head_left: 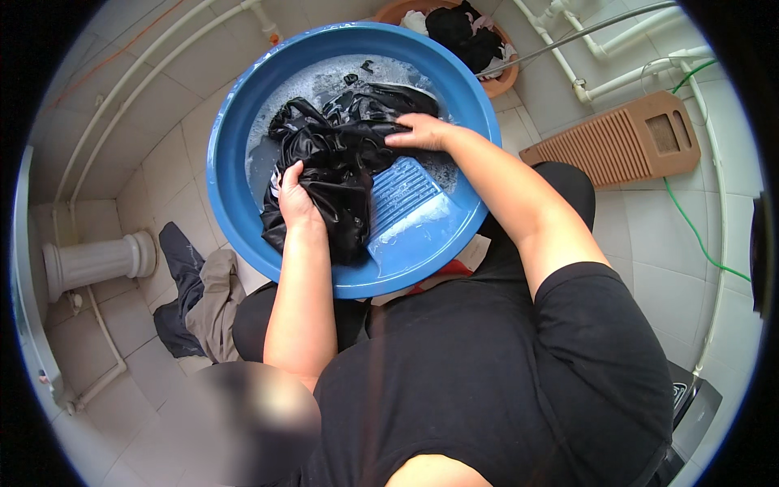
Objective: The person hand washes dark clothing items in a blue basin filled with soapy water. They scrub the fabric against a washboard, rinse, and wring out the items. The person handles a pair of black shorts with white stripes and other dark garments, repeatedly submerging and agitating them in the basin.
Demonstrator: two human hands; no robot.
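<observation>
A wet, shiny black garment (312, 150) lies bunched in a big round blue basin (217, 162) of sudsy water. My left hand (298, 199) is closed on the garment's near left part, thumb up, with the other fingers mostly hidden. A small white patch shows beside that thumb. Farther right, my right hand (422, 132) grips another part of the garment, its thumb and a finger visible on the cloth. The basin's built-in ridged washboard (406, 195) slopes up toward me, foam on its lower part, right of the bunched cloth.
Behind the basin, an orange-brown tub (507, 81) holds dark and pale clothes. A brown washboard (617, 140) leans by the right wall near white pipes and a green hose (690, 227). Dark and beige clothes (215, 304) lie on the tiled floor, left, near a white pedestal (101, 264).
</observation>
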